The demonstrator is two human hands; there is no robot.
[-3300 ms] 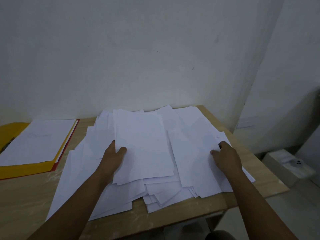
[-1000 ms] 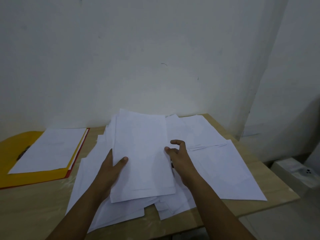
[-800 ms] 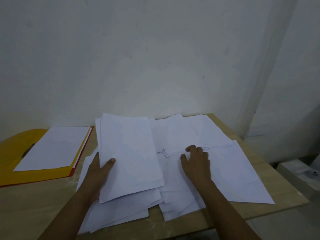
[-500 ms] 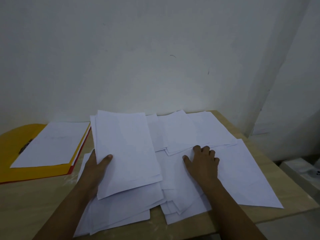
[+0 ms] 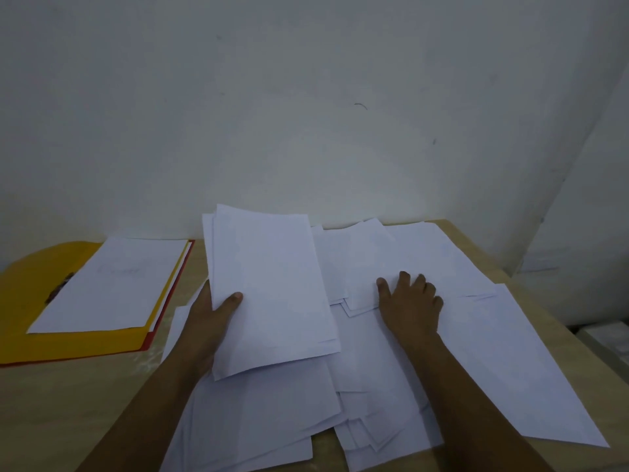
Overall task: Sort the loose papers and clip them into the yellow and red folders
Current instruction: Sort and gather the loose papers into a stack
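Fingers (image 5: 420, 282) of the right hand (image 5: 410, 306) lie nearly straight and slightly spread, pressing flat on the loose papers (image 5: 371, 362) at the middle of the counter (image 5: 68, 413).

Just to the left, the left hand (image 5: 207, 321) pinches a small stack of white sheets (image 5: 272, 291) by its left edge, thumb on top and the other fingers hidden beneath; the stack rests over the left part of the spread. More loose sheets fan out toward the near edge and the right, where one large sheet (image 5: 520, 369) lies slanted by the counter's right side. At far left an open yellow folder (image 5: 23, 301) lies flat with a neat pile of filed paper (image 5: 112, 284) on it and a dark clip (image 5: 61, 287) at the pile's left edge. A red folder (image 5: 170, 294) shows only as a thin edge under the yellow one. A white wall (image 5: 306, 114) stands behind.
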